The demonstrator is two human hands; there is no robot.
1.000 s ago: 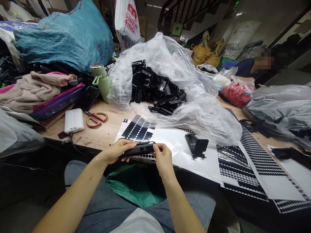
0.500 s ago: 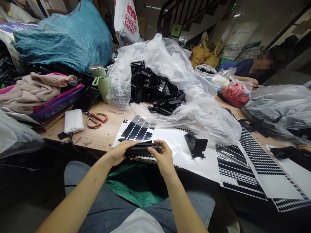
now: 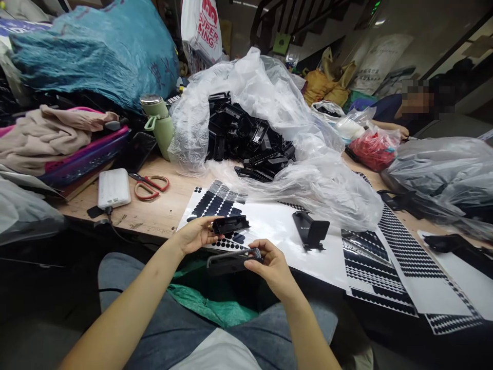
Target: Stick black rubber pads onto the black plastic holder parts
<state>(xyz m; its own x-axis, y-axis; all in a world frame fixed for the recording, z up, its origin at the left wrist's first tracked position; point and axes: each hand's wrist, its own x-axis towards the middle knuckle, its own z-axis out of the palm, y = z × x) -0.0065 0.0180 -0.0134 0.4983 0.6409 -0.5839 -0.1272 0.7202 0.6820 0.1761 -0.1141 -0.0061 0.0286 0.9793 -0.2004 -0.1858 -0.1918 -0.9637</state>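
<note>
My left hand (image 3: 198, 235) grips the end of a black plastic part (image 3: 231, 224) above the white sticker sheet. Lower and to the right, my right hand (image 3: 269, 264) is closed on a second black part (image 3: 225, 263), a longer piece with a grey edge, held over my lap. The two parts are apart. Behind them, a clear plastic bag (image 3: 265, 90) lies open around a heap of black parts (image 3: 246, 133). A black stand (image 3: 311, 230) rests on the white sheet (image 3: 269, 218), right of my hands.
At the left are red-handled scissors (image 3: 152, 187), a white power bank (image 3: 114, 188), a green bottle (image 3: 159, 126) and a basket (image 3: 84, 159) with cloth. More sticker sheets (image 3: 442, 295) lie at the right. A person's hand (image 3: 402, 132) shows at the far right. A green bag (image 3: 215, 308) hangs below.
The black pieces held together between both hands are now apart. My left hand has lifted one slightly; my right hand has moved down and right with the other.
</note>
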